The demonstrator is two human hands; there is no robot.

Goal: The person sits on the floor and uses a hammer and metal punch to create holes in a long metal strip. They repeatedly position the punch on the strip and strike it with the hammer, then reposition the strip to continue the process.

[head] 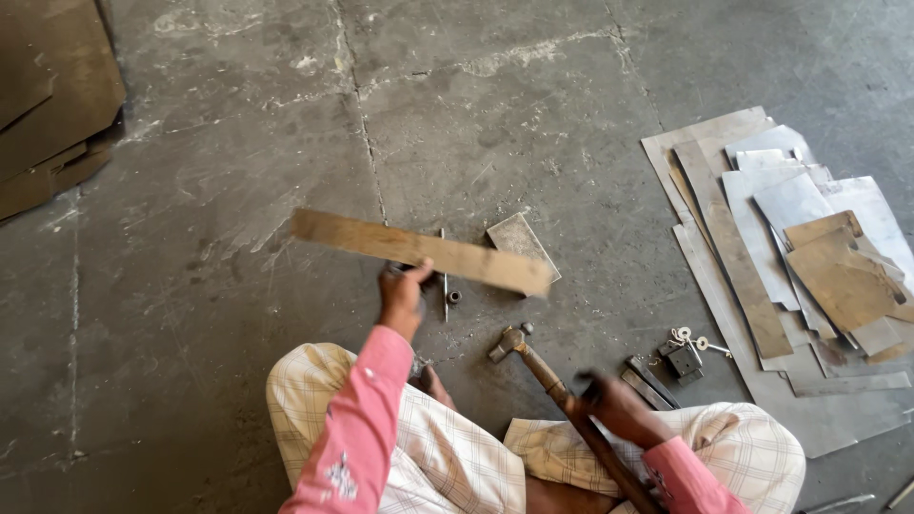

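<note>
My left hand (401, 297) grips a long rusty metal strip (419, 251) near its middle and holds it level above the concrete floor. My right hand (617, 405) is closed around the wooden handle of a ball-peen hammer (543, 375), whose steel head rests low near the floor in front of my knees. Under the strip lie a thin metal rod (444, 276), a small nut (454, 297) and a small flat metal piece (519, 238). I sit cross-legged in pink sleeves and checked cloth.
A spread of cut sheet-metal pieces (781, 257) covers the floor at the right. A padlock with keys (685, 354) and two short metal bars (647, 381) lie beside my right knee. Rusty sheets (48, 95) are stacked at the far left.
</note>
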